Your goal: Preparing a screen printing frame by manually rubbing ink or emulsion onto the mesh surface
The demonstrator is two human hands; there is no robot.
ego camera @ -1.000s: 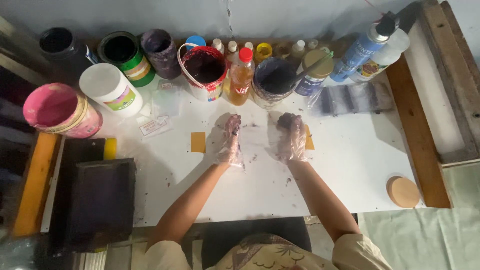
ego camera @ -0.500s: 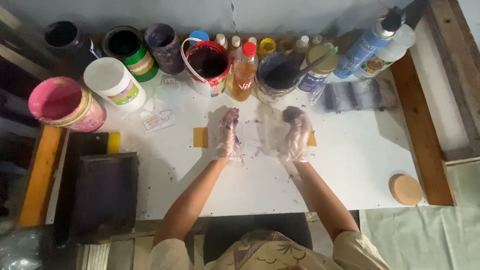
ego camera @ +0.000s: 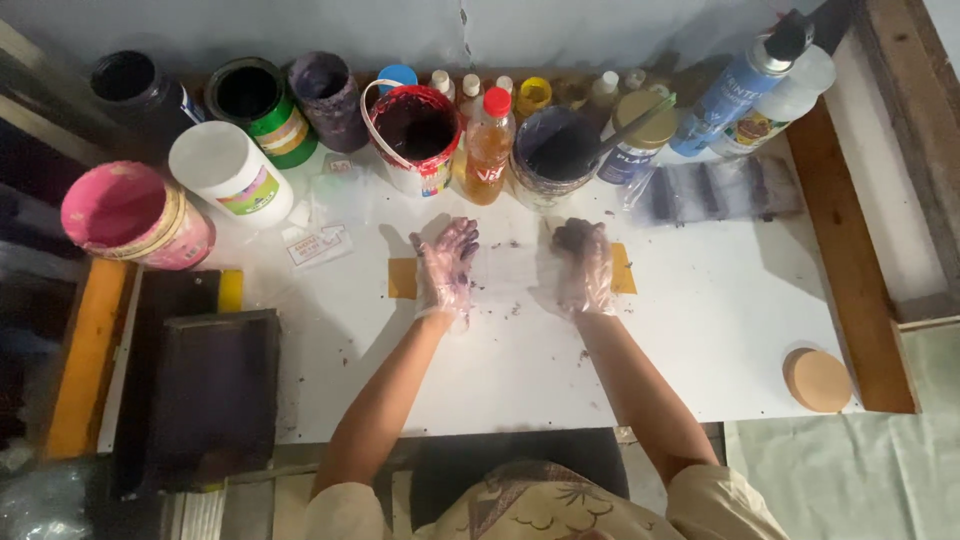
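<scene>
A person in a patterned top leans over a white work table [ego camera: 700, 340], both forearms stretched forward. The left hand [ego camera: 445, 265] and right hand [ego camera: 583, 265], each in a thin clear glove smeared with dark purple ink, rest flat with fingers loosely spread on the ends of a clear film sheet [ego camera: 510, 272] lying between two yellow tape tabs [ego camera: 403, 278]. Neither hand pinches anything. Purple specks dot the table around the sheet, which appears laid in place and pressed down; whether it is fully taped cannot be told. A round cork disc [ego camera: 817, 379] sits well apart to the right. Beyond the hands stand a red-rimmed ink bucket [ego camera: 415, 135], an orange bottle [ego camera: 488, 150], a dark ink tub [ego camera: 555, 150] and a pink-stained tub [ego camera: 135, 215].
</scene>
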